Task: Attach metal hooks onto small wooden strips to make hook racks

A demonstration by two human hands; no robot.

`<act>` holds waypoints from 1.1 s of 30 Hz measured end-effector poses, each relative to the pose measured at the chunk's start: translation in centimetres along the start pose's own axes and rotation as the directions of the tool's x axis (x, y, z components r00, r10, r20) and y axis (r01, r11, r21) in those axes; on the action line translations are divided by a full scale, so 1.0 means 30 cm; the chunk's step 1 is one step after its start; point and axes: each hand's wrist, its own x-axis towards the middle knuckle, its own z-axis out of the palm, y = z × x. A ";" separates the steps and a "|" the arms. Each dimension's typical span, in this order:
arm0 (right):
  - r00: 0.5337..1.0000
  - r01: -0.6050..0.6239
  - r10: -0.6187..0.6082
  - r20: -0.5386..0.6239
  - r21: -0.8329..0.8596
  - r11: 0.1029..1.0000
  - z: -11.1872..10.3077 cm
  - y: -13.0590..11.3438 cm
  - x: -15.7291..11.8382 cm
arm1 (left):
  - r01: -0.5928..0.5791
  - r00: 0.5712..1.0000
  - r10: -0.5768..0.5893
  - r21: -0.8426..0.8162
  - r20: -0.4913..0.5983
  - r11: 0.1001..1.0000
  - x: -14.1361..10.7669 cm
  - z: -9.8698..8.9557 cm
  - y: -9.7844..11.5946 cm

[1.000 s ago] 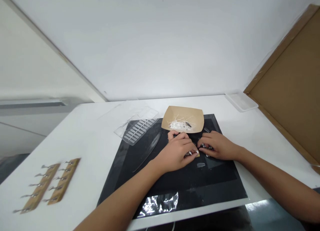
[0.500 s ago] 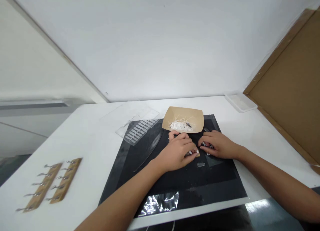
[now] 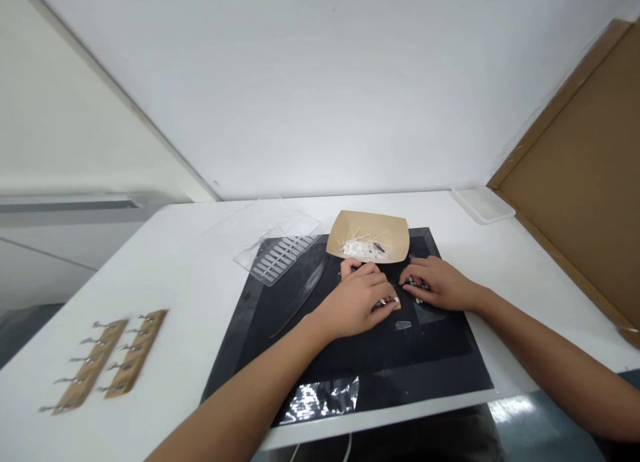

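My left hand (image 3: 361, 305) is closed over a small wooden strip (image 3: 398, 307), of which only a tan end and a bit of metal show past the fingers. To its right my right hand (image 3: 436, 284) has its fingers curled down over several small whitish bits (image 3: 419, 301); what the fingertips grip is hidden. Just below the hands a clear false nail tip (image 3: 403, 325) lies on the black mat (image 3: 390, 362). Behind them stands a tan paper tray (image 3: 370, 222) holding white scraps and thin sticks.
Two wooden strips with metal clips, the outer strip (image 3: 93, 372) and the inner strip (image 3: 135, 355), lie at the left. A clear plastic case of nail tips (image 3: 283, 259) rests on the mat's far left corner. A translucent tray (image 3: 483, 205) and a cardboard panel (image 3: 575, 155) are at the right.
The view has shifted slightly. Both hands stay at nearly the same spots, with the right fingers moved a little. The nail tip and the tray lie as before.
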 end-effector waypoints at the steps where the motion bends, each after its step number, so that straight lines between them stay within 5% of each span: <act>1: 1.000 0.000 0.000 -0.001 -0.001 1.000 -0.001 0.001 0.000 | 0.001 1.000 -0.001 0.004 0.000 1.000 0.000 0.000 0.001; 33: 0.999 -0.035 0.034 -0.005 -0.014 0.999 -0.006 0.014 0.000 | -0.012 1.000 0.012 0.020 0.000 1.000 -0.002 0.009 -0.006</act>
